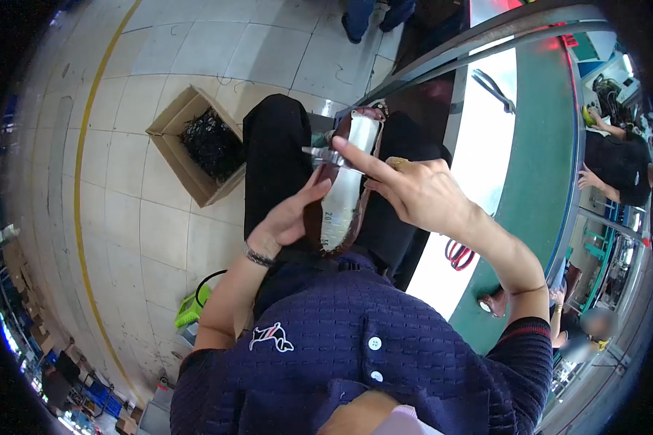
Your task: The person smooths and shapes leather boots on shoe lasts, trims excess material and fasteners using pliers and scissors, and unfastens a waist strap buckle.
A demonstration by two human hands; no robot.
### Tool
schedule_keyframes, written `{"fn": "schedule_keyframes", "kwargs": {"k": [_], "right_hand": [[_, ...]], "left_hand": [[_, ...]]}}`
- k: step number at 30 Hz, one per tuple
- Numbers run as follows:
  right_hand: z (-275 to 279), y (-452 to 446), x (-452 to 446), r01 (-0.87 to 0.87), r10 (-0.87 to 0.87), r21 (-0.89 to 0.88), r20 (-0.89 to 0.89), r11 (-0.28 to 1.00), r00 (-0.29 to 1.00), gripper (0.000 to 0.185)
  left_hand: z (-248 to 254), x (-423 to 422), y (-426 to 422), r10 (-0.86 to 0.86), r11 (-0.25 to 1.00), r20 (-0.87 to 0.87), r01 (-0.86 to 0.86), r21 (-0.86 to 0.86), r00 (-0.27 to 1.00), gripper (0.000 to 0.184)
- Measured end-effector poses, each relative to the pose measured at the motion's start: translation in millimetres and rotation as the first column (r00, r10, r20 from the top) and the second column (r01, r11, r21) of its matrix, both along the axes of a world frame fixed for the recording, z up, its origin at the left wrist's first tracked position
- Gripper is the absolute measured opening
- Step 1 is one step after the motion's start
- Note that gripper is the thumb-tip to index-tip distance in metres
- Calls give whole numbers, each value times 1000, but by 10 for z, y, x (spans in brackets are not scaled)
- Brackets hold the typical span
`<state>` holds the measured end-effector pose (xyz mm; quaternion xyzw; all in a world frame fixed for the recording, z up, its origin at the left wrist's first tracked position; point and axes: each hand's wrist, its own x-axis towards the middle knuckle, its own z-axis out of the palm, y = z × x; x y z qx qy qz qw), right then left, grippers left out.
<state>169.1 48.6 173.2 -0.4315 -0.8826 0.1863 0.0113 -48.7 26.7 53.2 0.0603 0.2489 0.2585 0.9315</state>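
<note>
Firmly, left hand (290, 214) clasps shoe (346, 191), thumb over edge; right hand (429, 192), index extended at metal tool (326, 155), grip unclear; steady bracing advisable.

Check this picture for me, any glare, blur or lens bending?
Head view: lens distortion bows the yellow painted floor line and the corners go black; head view: glare bleaches the long white strip beside the flat green tabletop; head view: the glossy brown shoe with a pale bottom in the left hand looks fairly sharp, but a person at lower right is partly blurred.
</note>
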Motion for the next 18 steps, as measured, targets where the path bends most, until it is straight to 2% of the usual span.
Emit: {"fn": "schedule_keyframes", "kwargs": {"k": [1,4,5,8,9,12,13,16,18], "right_hand": [[-105,-39,9,33,-36,-34,-87,999,996,73],[-215,-39,-11,6,13,-114,172,993,985,74],[-57,-18,-69,62,-6,-194,277,979,961,75],[135,-83,-60,-71,86,-110,141,991,986,76],[109,-133,-69,-46,48,-113,12,993,999,76],[-61,-166,-93,26,3,-153,186,988,983,77],[-55,-132,-76,45,-3,-211,193,976,981,79],[53,-153,-22,-30,43,-92,153,995,987,78],[-24,-191,-26,26,-20,-107,50,994,999,79]], "left_hand": [[42,24,-68,41,996,-26,-39,75,999,72],[-45,143,-195,140,973,-224,-92,209,964,70],[3,154,-194,137,975,-264,-83,207,955,68],[24,90,-160,24,983,-302,32,179,953,69],[-73,58,-174,2,956,-275,78,281,961,71],[-74,-47,-203,39,985,-47,-30,172,998,74],[-105,-38,-226,116,992,107,-121,38,987,75],[-7,30,-257,112,989,-82,-104,105,990,72],[-83,91,-332,195,940,-214,-121,319,957,68]]}}
